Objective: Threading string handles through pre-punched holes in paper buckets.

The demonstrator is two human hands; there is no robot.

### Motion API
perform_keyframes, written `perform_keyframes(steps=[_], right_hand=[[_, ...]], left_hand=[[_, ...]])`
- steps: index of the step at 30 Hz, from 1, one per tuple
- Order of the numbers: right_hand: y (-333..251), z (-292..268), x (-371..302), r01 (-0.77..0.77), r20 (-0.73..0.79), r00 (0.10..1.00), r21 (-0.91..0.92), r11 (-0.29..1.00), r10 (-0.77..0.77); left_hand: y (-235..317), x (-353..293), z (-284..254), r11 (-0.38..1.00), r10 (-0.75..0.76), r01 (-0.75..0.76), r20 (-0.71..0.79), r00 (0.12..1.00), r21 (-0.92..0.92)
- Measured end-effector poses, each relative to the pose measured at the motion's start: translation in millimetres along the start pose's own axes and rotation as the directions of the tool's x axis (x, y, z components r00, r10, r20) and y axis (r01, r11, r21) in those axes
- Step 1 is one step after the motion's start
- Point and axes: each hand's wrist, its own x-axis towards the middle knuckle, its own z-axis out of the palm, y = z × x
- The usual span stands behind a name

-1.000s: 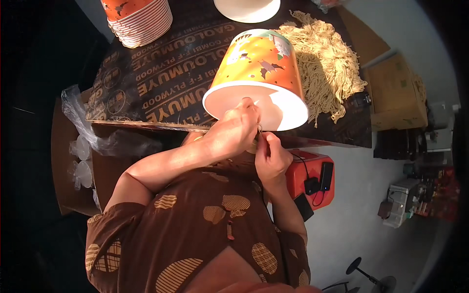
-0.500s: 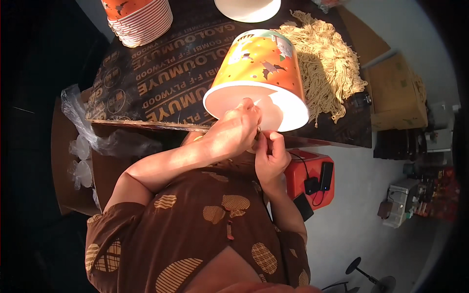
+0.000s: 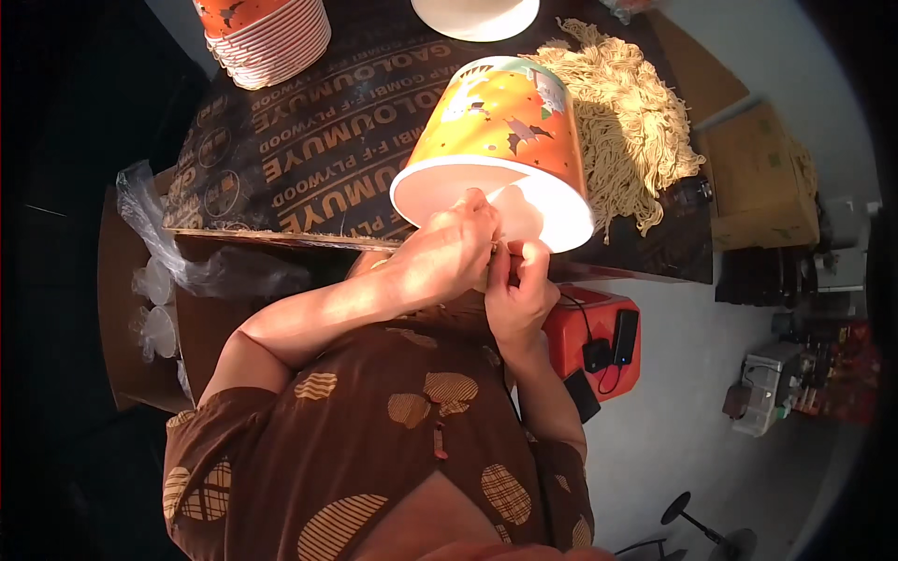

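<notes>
the right hand (image 3: 520, 292) has edged up, pinched narrow, beside the curled left hand (image 3: 456, 243), whose grip i cannot tell.

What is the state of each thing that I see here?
Orange bat-printed round tub: tipped, white-rimmed end nearest
Left hand: fingers curled, before that end
Right hand: fingertips pinched, anything held unclear
Stack of orange paper tubs: nested
Cream cord heap: loose, tangled
Brown cardboard box: open
Clear plastic wrap: crumpled
Red plastic stool: bearing black devices

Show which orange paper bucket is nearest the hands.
The single bucket left of the cream yarn, white rim toward the camera; the others form the nested stack, farther off.
</notes>
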Motion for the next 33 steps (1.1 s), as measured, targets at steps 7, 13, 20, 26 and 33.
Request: perform_keyframes(steps=[7, 13, 20, 26, 33], right_hand=[[4.5, 0.9, 1.2, 0.135, -0.001, 0.991, -0.035, 0.99, -0.135], [2.2, 0.5, 1.4, 0.208, 0.02, 0.978, -0.045, 0.977, -0.208], [0.4, 2.0, 0.9, 0.145, 0.015, 0.989, -0.012, 0.989, -0.144], [-0.8, 4.4, 1.2, 0.073, -0.001, 0.997, 0.066, 0.995, -0.073], [-8.9, -0.6, 4.9, -0.075, 0.063, 0.996, 0.218, 0.973, 0.063]], left_hand=[[-1.4, 0.3, -2.1, 0.999, 0.031, -0.032, -0.02, 0.999, -0.044], [1.3, 1.6, -2.6, 0.997, -0.027, 0.024, -0.046, 0.999, -0.069], [-1.8, 1.7, -6.6, 0.996, 0.012, -0.016, -0.038, 0.999, -0.087], [-6.4, 2.0, -7.7, 0.991, 0.036, -0.039, -0.03, 0.999, -0.127], [1.1, 4.6, -8.2, 0.983, -0.053, 0.045, -0.043, 0.998, -0.178]])
